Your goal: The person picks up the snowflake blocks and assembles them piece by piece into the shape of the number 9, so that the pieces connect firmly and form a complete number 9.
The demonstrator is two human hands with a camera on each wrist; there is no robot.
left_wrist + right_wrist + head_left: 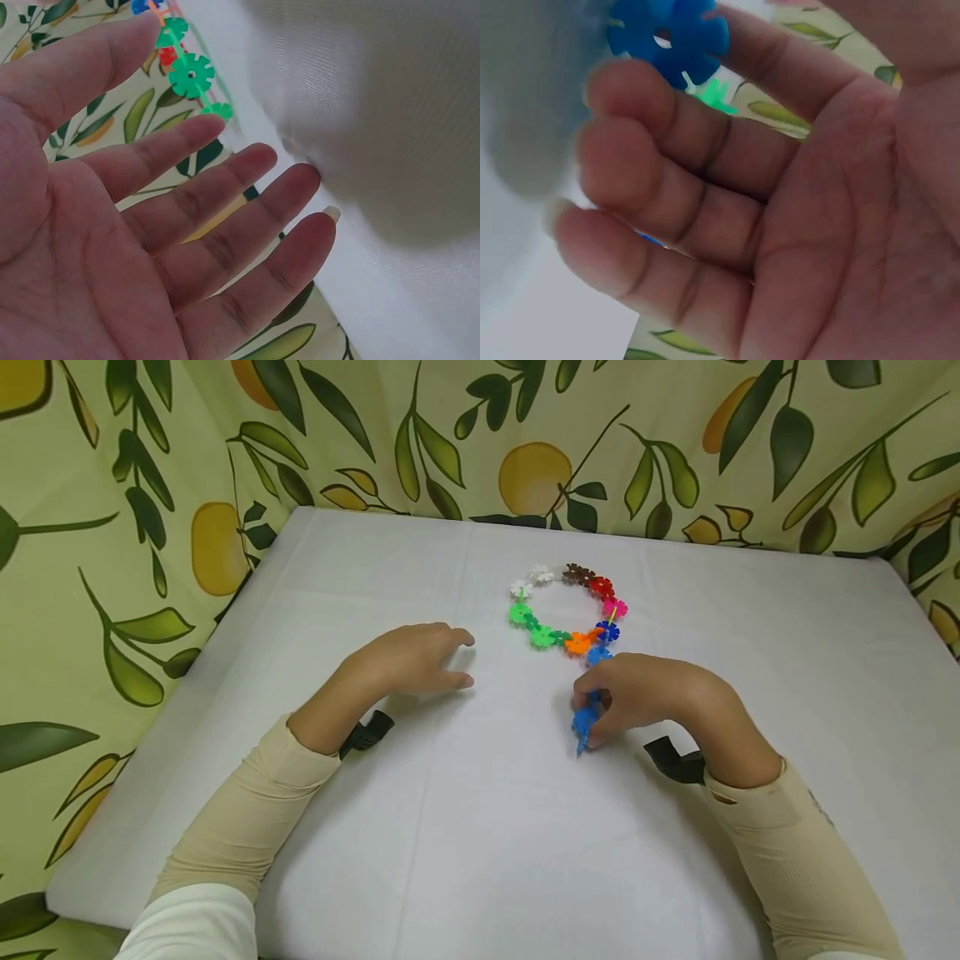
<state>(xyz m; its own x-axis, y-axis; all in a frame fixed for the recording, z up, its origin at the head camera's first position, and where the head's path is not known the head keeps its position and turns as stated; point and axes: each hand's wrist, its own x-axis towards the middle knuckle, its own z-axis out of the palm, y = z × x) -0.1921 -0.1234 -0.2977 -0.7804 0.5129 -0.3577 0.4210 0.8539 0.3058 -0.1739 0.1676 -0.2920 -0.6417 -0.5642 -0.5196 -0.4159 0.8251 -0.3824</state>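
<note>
Interlocking snowflake discs form a ring (542, 637) on the table, in white, brown, red, pink, blue, orange and green. From its lower right, blue discs (599, 656) run down toward my right hand (648, 692). That hand pinches a blue snowflake disc (583, 720) between thumb and fingers; in the right wrist view the blue disc (667, 37) shows at the top, above the curled fingers. My left hand (420, 660) hovers left of the ring, holding nothing. Its fingers (232, 247) are spread and nearly straight in the left wrist view, with green discs (191, 75) beyond them.
A white cloth covers the table (480, 843). Behind and to the left hangs a curtain (450, 435) printed with leaves and fruit. Black straps (367, 731) sit at both wrists, under beige sleeves (232, 818).
</note>
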